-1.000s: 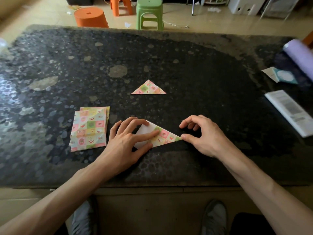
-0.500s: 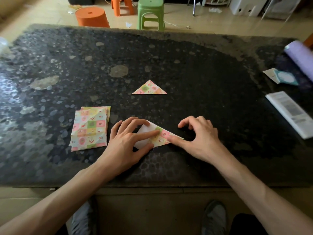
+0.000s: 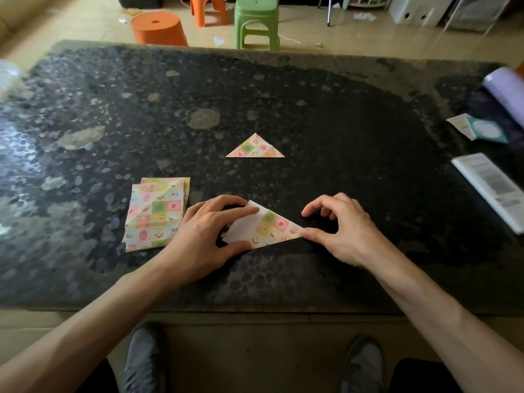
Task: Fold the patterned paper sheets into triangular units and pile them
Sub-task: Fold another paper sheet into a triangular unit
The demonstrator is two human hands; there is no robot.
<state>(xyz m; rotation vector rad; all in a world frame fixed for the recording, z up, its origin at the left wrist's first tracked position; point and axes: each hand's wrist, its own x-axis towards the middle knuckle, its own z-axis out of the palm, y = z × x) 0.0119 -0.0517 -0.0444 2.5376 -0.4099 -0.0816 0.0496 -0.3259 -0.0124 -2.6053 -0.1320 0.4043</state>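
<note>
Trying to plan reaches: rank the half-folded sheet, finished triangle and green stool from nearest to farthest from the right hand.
1. Half-folded sheet, touching the right hand on its left.
2. Finished triangle, ahead-left on the table.
3. Green stool, beyond the table.

On the half-folded sheet, the left hand seemingly hides one corner.

The table is black, mottled with grey blotches. On it, the stack, triangle and sheet show pastel checks of pink, green and yellow; the sheet's back is white. Beyond the table stand an orange stool and a green stool.
</note>
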